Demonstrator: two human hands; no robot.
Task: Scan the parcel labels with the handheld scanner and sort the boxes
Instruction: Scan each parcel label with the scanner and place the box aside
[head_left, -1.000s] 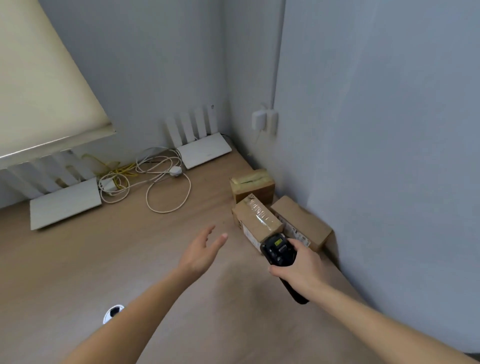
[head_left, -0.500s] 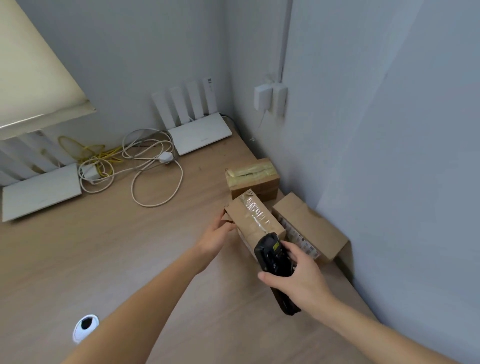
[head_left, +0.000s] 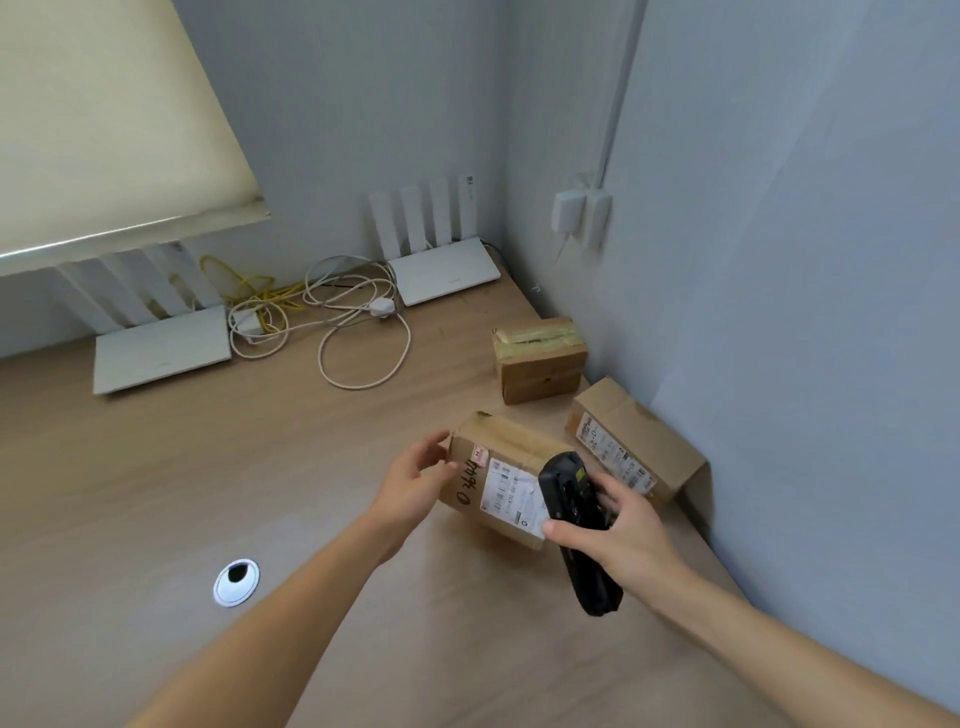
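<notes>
My left hand grips the left end of a brown cardboard parcel, tilted so its white label faces me. My right hand holds the black handheld scanner, whose head sits over the label's right edge. A second parcel with a label on its side lies to the right by the wall. Behind it stands a third parcel with yellowish tape on top.
The wooden desk runs into a wall corner on the right. Two white routers and a tangle of cables lie at the back. A round cable grommet sits in the desk at front left.
My left hand reached the middle parcel, gripped it, pulled it away from the other two and turned its label up. The scanner moved over the label.
</notes>
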